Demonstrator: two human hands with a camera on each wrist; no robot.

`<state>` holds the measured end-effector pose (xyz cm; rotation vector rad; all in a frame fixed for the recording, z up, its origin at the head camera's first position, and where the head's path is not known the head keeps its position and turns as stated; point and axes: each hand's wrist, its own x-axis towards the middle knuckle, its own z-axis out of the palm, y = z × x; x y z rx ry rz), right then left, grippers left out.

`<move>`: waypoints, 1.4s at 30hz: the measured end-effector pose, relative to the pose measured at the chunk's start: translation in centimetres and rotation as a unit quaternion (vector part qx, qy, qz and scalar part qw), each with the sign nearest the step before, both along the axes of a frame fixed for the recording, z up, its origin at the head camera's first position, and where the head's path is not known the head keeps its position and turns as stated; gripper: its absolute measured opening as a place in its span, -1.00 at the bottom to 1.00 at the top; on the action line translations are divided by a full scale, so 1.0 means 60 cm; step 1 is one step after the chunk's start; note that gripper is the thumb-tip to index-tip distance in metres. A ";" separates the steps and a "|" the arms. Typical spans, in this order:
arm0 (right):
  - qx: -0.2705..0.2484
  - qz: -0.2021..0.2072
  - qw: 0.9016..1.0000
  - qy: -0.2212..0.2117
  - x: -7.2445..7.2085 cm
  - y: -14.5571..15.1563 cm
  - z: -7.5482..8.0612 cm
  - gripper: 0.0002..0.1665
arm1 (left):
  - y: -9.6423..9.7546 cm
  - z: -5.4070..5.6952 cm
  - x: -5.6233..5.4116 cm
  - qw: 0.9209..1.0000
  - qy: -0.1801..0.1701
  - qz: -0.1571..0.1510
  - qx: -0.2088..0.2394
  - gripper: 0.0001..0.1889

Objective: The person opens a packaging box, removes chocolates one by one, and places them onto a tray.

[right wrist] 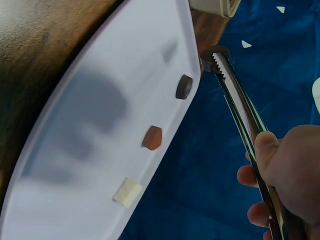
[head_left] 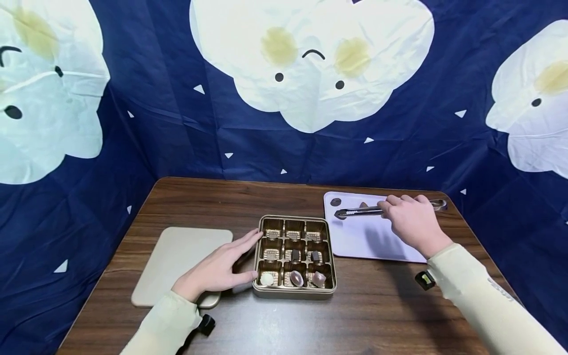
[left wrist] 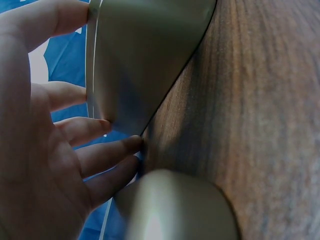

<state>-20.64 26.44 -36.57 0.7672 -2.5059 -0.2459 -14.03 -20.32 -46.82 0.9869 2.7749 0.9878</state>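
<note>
Metal tongs (head_left: 361, 212), nipping a dark piece (right wrist: 207, 63), are gripped by right hand (head_left: 412, 222). Box (head_left: 294, 294) between hands is presumably steadied by splayed left hand (head_left: 219, 267).

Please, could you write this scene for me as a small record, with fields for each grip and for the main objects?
Left grip: fingers touch left side of gold tin
Right grip: holds metal tongs
Tong tips: pinch dark round piece
Tin, front row: white piece, pinkish oval piece, pinkish square piece
Tin, middle row: two dark pieces
Lilac tray: dark piece, brown piece, cream piece
Left of tin: beige panel
</note>
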 end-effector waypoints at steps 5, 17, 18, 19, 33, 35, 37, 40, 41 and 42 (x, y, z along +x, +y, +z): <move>0.011 -0.012 1.000 -0.017 -0.004 0.001 -0.013 -0.79 | 0.001 0.001 0.001 1.000 -0.001 0.001 0.003 -0.01; 0.026 -0.024 0.999 -0.040 -0.013 -0.002 -0.039 -0.79 | 0.002 -0.001 0.002 1.000 0.003 -0.002 0.001 -0.02; 0.028 -0.025 0.998 -0.040 -0.014 -0.002 -0.040 -0.79 | 0.002 -0.001 0.002 1.000 0.003 -0.002 0.001 -0.02; 0.029 -0.025 0.998 -0.040 -0.014 -0.002 -0.042 -0.79 | 0.002 -0.002 0.001 1.000 0.003 -0.002 0.001 -0.02; 0.039 -0.029 0.998 -0.031 -0.014 -0.007 -0.048 -0.80 | 0.002 -0.002 0.001 1.000 0.005 -0.006 0.009 -0.03; 0.040 -0.028 0.998 -0.029 -0.014 -0.008 -0.049 -0.80 | 0.002 -0.002 0.001 1.000 0.005 -0.006 0.008 -0.03; 0.040 -0.027 0.998 -0.029 -0.014 -0.008 -0.050 -0.79 | 0.001 -0.002 0.001 1.000 0.005 -0.006 0.008 -0.03; 0.040 -0.028 0.998 -0.031 -0.014 -0.009 -0.048 -0.78 | 0.001 -0.002 0.001 1.000 0.004 -0.005 0.008 -0.03; 0.039 -0.028 0.998 -0.033 -0.013 -0.009 -0.047 -0.77 | 0.001 -0.002 0.001 1.000 0.003 -0.005 0.008 -0.03; 0.040 -0.029 0.998 -0.034 -0.013 -0.009 -0.046 -0.76 | 0.001 -0.001 0.001 1.000 0.003 -0.004 0.008 -0.03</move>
